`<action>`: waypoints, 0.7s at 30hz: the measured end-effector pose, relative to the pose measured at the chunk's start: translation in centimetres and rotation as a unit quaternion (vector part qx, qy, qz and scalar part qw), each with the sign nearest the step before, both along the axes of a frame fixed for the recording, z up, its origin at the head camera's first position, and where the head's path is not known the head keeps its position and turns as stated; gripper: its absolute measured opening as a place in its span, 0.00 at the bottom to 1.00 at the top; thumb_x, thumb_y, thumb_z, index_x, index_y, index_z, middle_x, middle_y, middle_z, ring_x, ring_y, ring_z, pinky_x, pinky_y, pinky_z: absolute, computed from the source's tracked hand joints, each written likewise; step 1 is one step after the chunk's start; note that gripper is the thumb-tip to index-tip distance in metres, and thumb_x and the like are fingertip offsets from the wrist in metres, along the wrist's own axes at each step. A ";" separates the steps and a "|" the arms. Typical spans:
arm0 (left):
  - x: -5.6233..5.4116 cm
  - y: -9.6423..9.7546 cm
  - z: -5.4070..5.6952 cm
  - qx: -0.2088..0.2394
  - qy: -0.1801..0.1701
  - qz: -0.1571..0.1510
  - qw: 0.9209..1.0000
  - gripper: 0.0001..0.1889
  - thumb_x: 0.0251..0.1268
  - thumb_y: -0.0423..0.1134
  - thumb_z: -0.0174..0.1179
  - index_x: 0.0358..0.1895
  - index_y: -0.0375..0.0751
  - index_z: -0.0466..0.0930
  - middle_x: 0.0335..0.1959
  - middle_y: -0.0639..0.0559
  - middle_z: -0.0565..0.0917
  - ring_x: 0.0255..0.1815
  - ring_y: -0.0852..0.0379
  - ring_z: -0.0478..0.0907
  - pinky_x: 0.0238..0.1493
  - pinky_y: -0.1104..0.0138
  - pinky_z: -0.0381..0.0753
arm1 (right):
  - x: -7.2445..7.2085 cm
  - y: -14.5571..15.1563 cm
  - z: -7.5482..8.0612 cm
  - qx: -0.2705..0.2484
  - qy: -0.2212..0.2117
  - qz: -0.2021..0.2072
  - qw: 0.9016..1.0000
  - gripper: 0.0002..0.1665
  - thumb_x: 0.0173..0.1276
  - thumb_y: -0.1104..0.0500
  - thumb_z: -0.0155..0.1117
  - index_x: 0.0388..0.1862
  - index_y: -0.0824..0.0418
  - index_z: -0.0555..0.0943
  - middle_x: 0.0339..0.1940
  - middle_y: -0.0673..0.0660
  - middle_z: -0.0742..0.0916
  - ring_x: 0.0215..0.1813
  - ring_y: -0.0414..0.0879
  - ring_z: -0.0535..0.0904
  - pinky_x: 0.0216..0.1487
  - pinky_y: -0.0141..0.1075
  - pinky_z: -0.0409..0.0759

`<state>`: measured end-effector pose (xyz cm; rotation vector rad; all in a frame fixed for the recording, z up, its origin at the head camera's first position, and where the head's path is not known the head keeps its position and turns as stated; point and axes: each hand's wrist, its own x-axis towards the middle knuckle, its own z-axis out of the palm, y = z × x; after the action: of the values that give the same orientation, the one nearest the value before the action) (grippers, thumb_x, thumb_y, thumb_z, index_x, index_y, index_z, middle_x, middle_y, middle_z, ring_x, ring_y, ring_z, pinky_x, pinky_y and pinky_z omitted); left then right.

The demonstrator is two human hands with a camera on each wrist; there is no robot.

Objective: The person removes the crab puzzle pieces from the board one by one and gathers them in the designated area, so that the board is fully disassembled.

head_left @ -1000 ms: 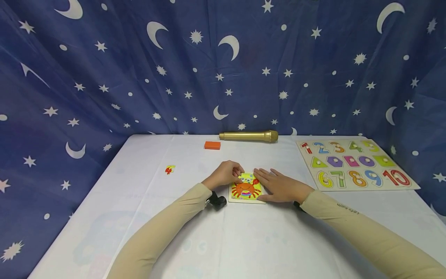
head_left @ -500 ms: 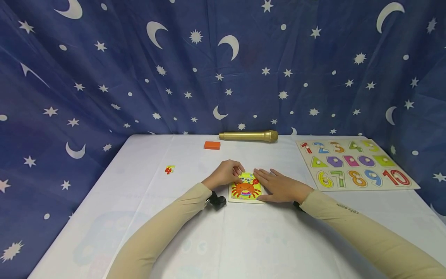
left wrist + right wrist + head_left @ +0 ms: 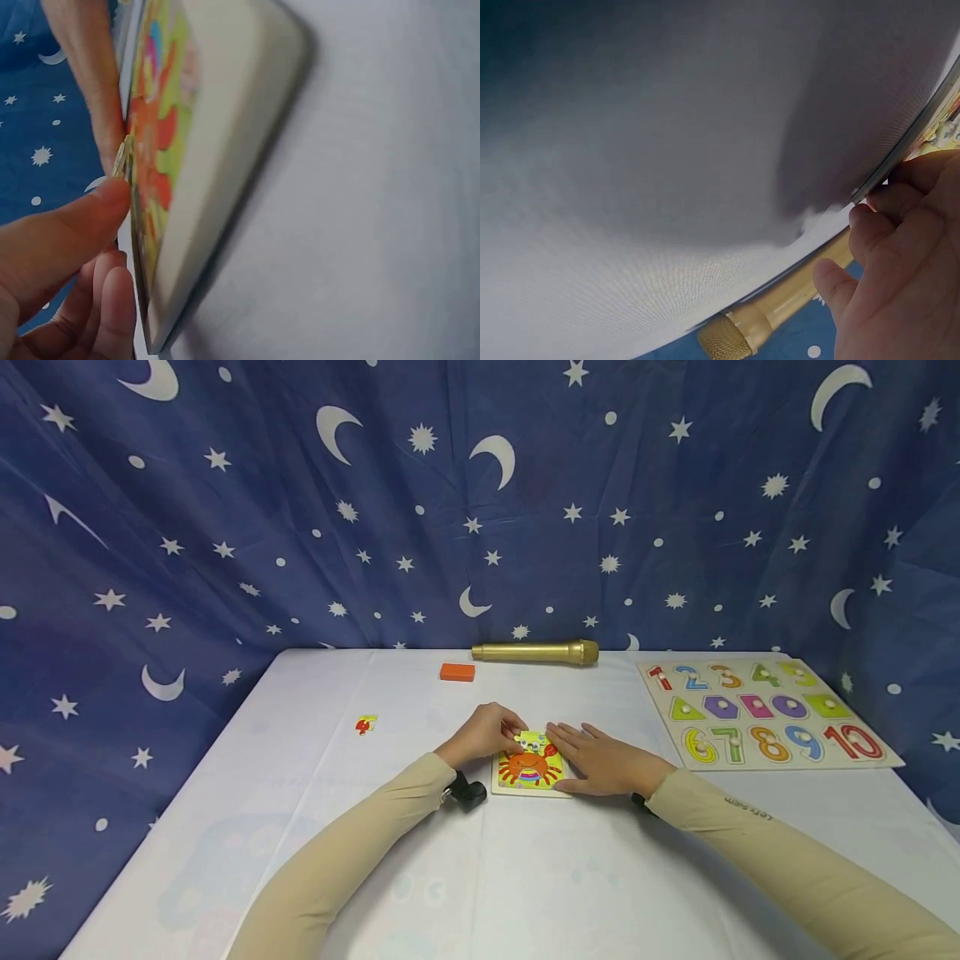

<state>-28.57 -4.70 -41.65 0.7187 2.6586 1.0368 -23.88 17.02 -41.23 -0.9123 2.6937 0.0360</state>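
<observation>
A square wooden crab puzzle (image 3: 529, 770), yellow with an orange crab, lies in front of me on the white table. My left hand (image 3: 486, 732) is over its upper left corner. In the left wrist view, its thumb and a finger pinch a small puzzle piece (image 3: 122, 156), tilted and seen edge-on at the board's surface. The fingertips hide most of that piece. My right hand (image 3: 606, 762) rests along the board's right edge, fingers extended and thumb near the lower right corner. A loose red-and-yellow puzzle piece (image 3: 366, 725) lies apart to the left.
A gold microphone (image 3: 536, 652) lies along the back edge, with an orange block (image 3: 457, 672) just in front of it to the left. On the right lies a wooden number-and-shape board (image 3: 772, 714). A blue curtain (image 3: 420, 543) with moons and stars hangs behind the table.
The left fingers shift very slightly at the puzzle's top edge, and the eye area of the crab looks a little displaced. The right hand and the loose piece stay put.
</observation>
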 end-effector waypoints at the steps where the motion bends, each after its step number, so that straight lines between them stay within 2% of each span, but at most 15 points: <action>1: 0.0 -0.1 0.0 0.003 0.000 0.001 1.000 0.14 0.47 0.34 0.72 0.40 0.37 0.86 0.25 0.53 0.80 0.25 0.65 0.71 0.28 0.78 0.71 | 0.0 0.0 0.0 -0.001 0.000 0.000 1.000 0.54 0.63 0.30 0.50 0.76 0.60 0.47 0.78 0.57 0.54 0.78 0.52 0.49 0.75 0.53 0.47; 6: -0.2 -1.1 0.2 0.029 0.003 -0.009 1.000 0.15 0.47 0.35 0.72 0.41 0.37 0.86 0.27 0.51 0.82 0.26 0.65 0.72 0.30 0.77 0.74 | 0.0 -0.1 0.0 -0.005 0.000 0.004 1.000 0.54 0.64 0.30 0.50 0.76 0.61 0.47 0.78 0.57 0.54 0.78 0.52 0.48 0.75 0.53 0.47; 10: -0.3 -2.7 0.8 0.045 0.009 -0.019 0.999 0.16 0.47 0.35 0.72 0.43 0.38 0.85 0.31 0.49 0.84 0.28 0.64 0.75 0.33 0.76 0.76 | 0.1 -0.1 0.1 -0.008 -0.001 0.006 1.000 0.54 0.64 0.30 0.50 0.76 0.61 0.47 0.78 0.57 0.54 0.78 0.52 0.48 0.75 0.53 0.46; 16: -1.0 -6.7 1.8 0.073 0.013 -0.006 0.997 0.17 0.46 0.32 0.72 0.44 0.37 0.85 0.34 0.47 0.85 0.32 0.62 0.78 0.38 0.73 0.79 | 0.2 -0.2 0.1 -0.007 0.001 0.010 1.000 0.53 0.65 0.31 0.49 0.76 0.62 0.48 0.78 0.57 0.54 0.78 0.52 0.48 0.75 0.53 0.47; 21: -1.6 -11.1 2.6 0.061 0.033 0.023 0.997 0.18 0.46 0.31 0.72 0.45 0.38 0.85 0.34 0.45 0.85 0.33 0.59 0.77 0.39 0.69 0.79 | 0.2 -0.1 0.2 -0.010 0.005 0.015 1.000 0.53 0.65 0.31 0.50 0.76 0.62 0.48 0.78 0.58 0.54 0.78 0.53 0.48 0.75 0.53 0.47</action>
<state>-30.20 -15.77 -39.09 0.7313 2.6982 1.2153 -23.64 16.93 -41.05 -0.9603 2.6951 0.0194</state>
